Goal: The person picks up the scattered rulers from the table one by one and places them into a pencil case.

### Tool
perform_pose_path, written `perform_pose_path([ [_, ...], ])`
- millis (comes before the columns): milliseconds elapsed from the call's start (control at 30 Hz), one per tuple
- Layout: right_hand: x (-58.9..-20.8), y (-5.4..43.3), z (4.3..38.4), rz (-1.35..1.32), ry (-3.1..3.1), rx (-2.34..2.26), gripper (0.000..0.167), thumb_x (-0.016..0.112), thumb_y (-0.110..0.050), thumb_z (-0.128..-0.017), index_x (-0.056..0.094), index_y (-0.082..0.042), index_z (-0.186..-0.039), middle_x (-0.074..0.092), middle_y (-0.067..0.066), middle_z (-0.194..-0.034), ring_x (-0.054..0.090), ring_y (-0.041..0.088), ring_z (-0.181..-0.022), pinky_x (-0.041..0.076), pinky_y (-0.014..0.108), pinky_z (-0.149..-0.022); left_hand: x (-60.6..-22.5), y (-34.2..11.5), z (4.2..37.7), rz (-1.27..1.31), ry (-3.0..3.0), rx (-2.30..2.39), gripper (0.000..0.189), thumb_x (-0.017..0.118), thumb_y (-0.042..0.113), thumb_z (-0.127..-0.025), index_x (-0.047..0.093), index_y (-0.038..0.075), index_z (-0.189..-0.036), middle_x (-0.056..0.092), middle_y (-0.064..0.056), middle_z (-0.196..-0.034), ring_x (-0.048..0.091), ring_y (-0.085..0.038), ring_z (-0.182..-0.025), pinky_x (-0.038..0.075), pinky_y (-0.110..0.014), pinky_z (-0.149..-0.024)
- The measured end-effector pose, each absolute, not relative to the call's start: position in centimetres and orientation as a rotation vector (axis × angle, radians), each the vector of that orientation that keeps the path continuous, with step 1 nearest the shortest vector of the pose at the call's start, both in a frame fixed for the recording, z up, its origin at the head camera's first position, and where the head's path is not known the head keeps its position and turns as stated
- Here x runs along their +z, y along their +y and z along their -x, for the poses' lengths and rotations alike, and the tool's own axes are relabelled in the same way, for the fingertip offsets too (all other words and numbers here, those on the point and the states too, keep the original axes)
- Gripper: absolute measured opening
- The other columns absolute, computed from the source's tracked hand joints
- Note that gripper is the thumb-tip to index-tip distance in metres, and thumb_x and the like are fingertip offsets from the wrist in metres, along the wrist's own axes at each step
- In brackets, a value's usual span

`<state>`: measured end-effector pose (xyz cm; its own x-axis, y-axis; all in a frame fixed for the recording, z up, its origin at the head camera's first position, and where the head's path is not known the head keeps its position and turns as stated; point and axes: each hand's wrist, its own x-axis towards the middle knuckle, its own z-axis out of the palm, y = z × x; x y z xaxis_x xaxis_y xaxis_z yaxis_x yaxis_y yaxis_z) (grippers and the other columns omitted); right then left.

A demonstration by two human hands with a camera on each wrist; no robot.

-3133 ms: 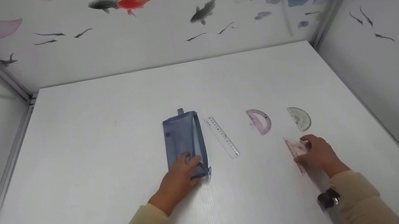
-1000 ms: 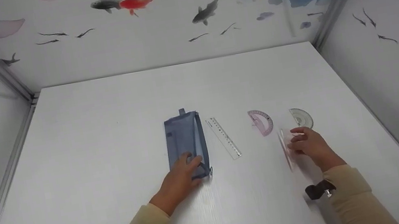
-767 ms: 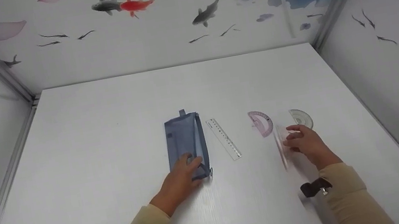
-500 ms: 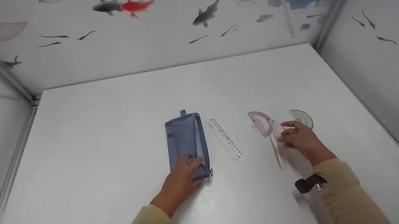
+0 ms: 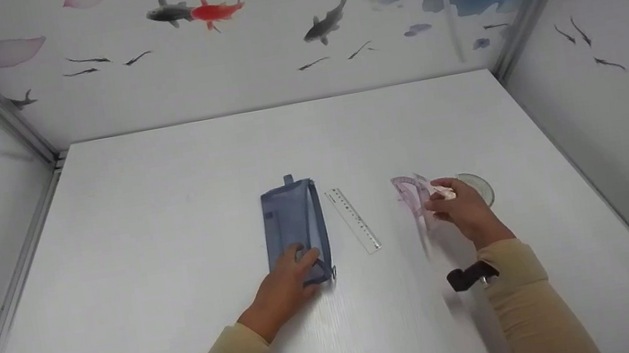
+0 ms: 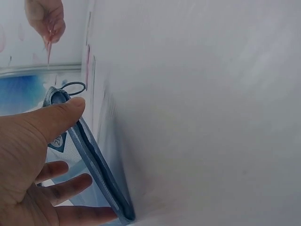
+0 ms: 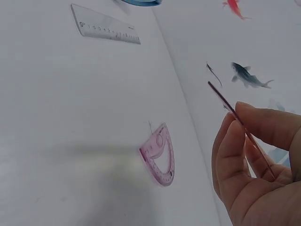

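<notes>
Right hand (image 5: 466, 213) has thumb and fingers clamped on the pink set square (image 7: 222, 97), which I have raised off the surface (image 5: 175, 257) beside the pink protractor (image 7: 154, 147), overlapping it in the head view. To do this well, I'd judge, I want a light, firm pinch, as thin plastic could twist, and enough height to miss the protractor. Left hand (image 5: 280, 283) grips the near end of the blue mesh pouch (image 5: 287, 213), thumb over its zipped edge; steady pressure there should stop it sliding. I get the set square almost edge-on, so its triangular outline is hard to make out, and fingers hide part of it. Right hand also covers some of the clear protractor (image 5: 483, 185).
</notes>
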<state>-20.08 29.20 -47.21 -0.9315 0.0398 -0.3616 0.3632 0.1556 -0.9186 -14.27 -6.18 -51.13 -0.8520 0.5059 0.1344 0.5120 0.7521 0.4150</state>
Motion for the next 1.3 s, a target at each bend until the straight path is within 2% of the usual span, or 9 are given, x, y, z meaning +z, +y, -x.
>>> perform_pose_path([
  [267, -47.3, 27.4, 20.9, -0.400, 2.163, -1.829, 0.060, 0.062, -0.006, -0.094, 0.032, -0.002, -0.146, 0.047, 0.014, -0.126, 0.055, 0.012, -0.097, 0.049, 0.021, -0.084, -51.2, -6.2, 14.2, 0.845, -2.922, -0.686, 0.057, 0.077, 0.016, -0.082, 0.045, 0.018, -0.129, 0.046, -0.021, -0.130, 0.056, -0.035, -0.112, 0.056, -0.040, -0.074],
  [467, -47.2, 26.0, 21.6, -0.395, 2.175, -1.831, 0.057, 0.062, -0.002, -0.092, 0.036, -0.003, -0.143, 0.049, 0.011, -0.118, 0.056, 0.013, -0.093, 0.049, 0.022, -0.082, -51.3, -6.3, 14.2, 0.842, -2.922, -0.698, 0.056, 0.077, 0.018, -0.083, 0.044, 0.019, -0.128, 0.045, -0.020, -0.131, 0.055, -0.036, -0.112, 0.056, -0.040, -0.071],
  [667, -47.0, 24.9, 22.2, -0.380, 2.186, -1.806, 0.056, 0.063, -0.004, -0.092, 0.038, -0.005, -0.142, 0.050, 0.013, -0.125, 0.055, 0.016, -0.099, 0.049, 0.024, -0.085, -51.2, -6.2, 14.2, 0.841, -2.937, -0.712, 0.057, 0.076, 0.017, -0.083, 0.045, 0.019, -0.131, 0.044, -0.020, -0.133, 0.054, -0.036, -0.115, 0.056, -0.041, -0.074],
  [933, -46.7, 23.7, 22.8, -0.337, 2.169, -1.838, 0.056, 0.063, -0.001, -0.090, 0.038, -0.001, -0.140, 0.050, 0.007, -0.106, 0.056, 0.013, -0.088, 0.050, 0.024, -0.079, -51.2, -6.2, 14.3, 0.838, -2.942, -0.716, 0.057, 0.077, 0.017, -0.083, 0.046, 0.019, -0.131, 0.045, -0.020, -0.133, 0.055, -0.037, -0.113, 0.055, -0.043, -0.075],
  [1300, -47.1, 21.6, 23.6, -0.354, 2.142, -1.814, 0.053, 0.062, -0.001, -0.090, 0.041, -0.003, -0.139, 0.052, 0.008, -0.106, 0.056, 0.017, -0.090, 0.050, 0.028, -0.083, -51.2, -6.2, 14.4, 0.813, -2.967, -0.724, 0.058, 0.077, 0.018, -0.083, 0.047, 0.019, -0.133, 0.045, -0.021, -0.134, 0.054, -0.039, -0.116, 0.054, -0.045, -0.081],
])
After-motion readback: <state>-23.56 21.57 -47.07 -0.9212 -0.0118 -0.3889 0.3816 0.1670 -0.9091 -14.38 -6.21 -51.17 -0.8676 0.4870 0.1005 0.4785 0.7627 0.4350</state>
